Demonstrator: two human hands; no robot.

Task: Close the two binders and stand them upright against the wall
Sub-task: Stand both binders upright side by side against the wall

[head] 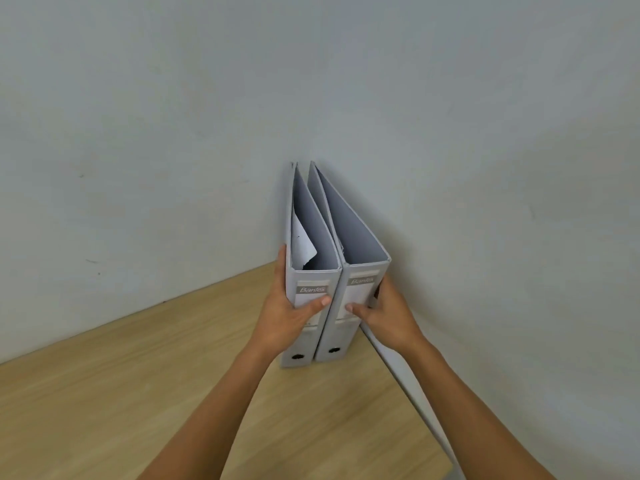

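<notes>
Two tall grey cardboard binders (323, 289) are standing side by side on the light wooden desk (138, 393), far ends touching the white wall (173, 116). The left hand (289, 306) and right hand (384, 311) are squeezing them together. Letting go fast might tip them over.

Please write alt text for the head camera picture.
Two grey binders stand upright, side by side, on a wooden table in a wall corner. The left hand grips the left binder's spine and the right hand the right one's.

Office-like corner: binders (332, 289), wooden desk (138, 393).
</notes>
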